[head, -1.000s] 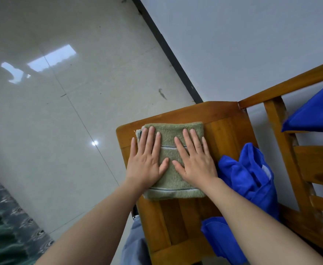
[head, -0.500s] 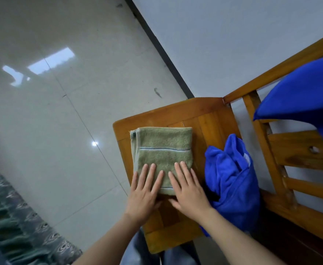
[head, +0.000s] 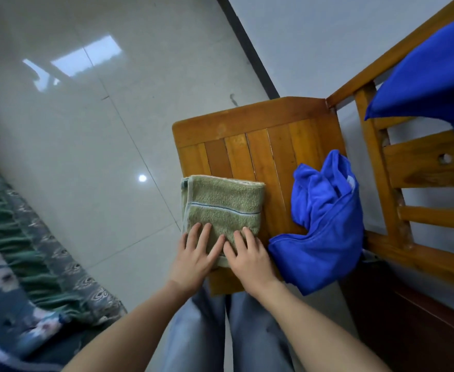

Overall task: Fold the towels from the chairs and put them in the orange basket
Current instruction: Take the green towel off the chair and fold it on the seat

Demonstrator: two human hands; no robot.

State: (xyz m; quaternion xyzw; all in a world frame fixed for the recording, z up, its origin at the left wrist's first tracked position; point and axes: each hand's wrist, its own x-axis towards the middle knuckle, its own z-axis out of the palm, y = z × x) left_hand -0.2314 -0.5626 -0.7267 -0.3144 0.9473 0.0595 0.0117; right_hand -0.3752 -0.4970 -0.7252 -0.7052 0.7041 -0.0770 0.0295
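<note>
Fingers (head: 204,234): straight and slightly spread on both hands, pressing flat, gripping nothing.
Left hand (head: 193,259): palm down on the near-left corner of the green towel (head: 223,205).
Right hand (head: 250,261): palm down on the near-right corner, just beside the left hand.
Green towel: folded into a small rectangle, blue stripe across it, lying flat on the near-left part of the wooden chair seat (head: 260,146).
Blue towel (head: 327,224): crumpled on the seat's right side, near the green towel but apart from it, its lower end hanging past the seat edge.
Second blue towel (head: 429,76): draped over the chair back (head: 421,167), top right.
Surroundings: glossy tiled floor (head: 113,143) to the left; patterned green fabric (head: 19,264) bottom left; light-blue trousers (head: 247,331) below the seat.
</note>
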